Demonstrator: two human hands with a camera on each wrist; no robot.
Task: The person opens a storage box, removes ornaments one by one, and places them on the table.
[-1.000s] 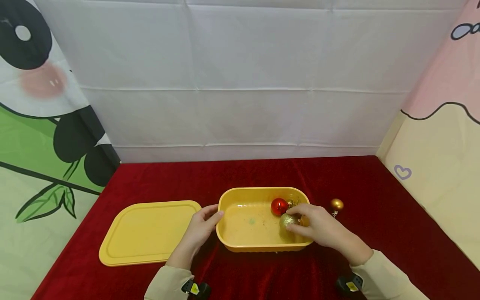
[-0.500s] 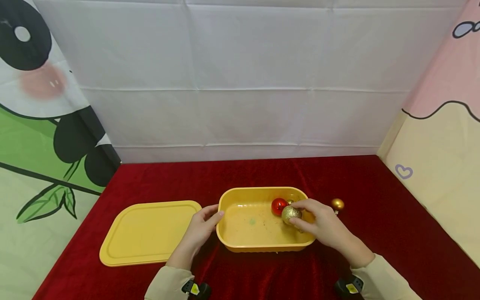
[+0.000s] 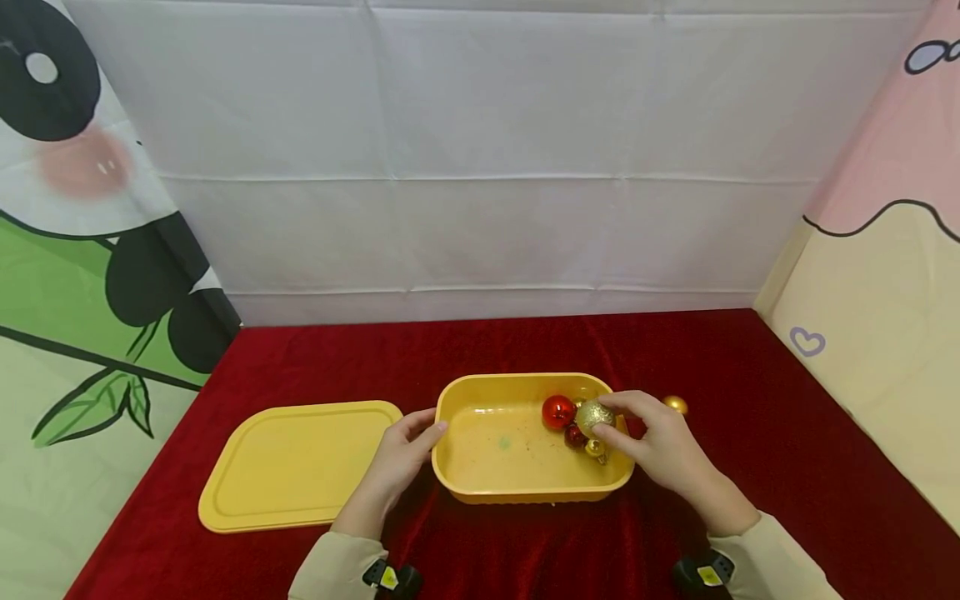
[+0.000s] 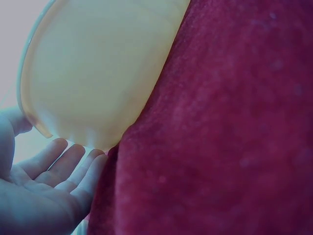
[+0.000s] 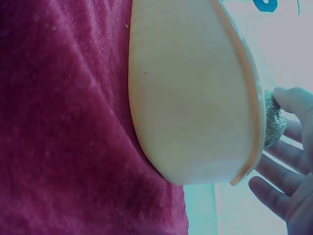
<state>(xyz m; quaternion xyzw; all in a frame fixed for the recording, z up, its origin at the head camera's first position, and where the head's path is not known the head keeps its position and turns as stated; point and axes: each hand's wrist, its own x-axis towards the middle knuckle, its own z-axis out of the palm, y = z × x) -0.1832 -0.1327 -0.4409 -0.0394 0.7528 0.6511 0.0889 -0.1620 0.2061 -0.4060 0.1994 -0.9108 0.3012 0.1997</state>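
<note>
White cloth (image 3: 495, 167) backs the red-covered table (image 3: 465, 350). Between its side edges, the yellow box (image 3: 480, 454) lies lengthwise along the far edge, left hand (image 3: 405, 454) gripping its left end; right hand (image 3: 660, 442) pinches a glittery gold ball (image 3: 592, 419) over its right end.

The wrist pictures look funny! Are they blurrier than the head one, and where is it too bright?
Yes: head view, clearest, with a glint on the red bauble; left wrist view, bluish and hazy, velvet cloth soft, top left washed pale; right wrist view, bluish too, washed-out white above the right hand, though the gold glitter bauble shows its speckles.
</note>
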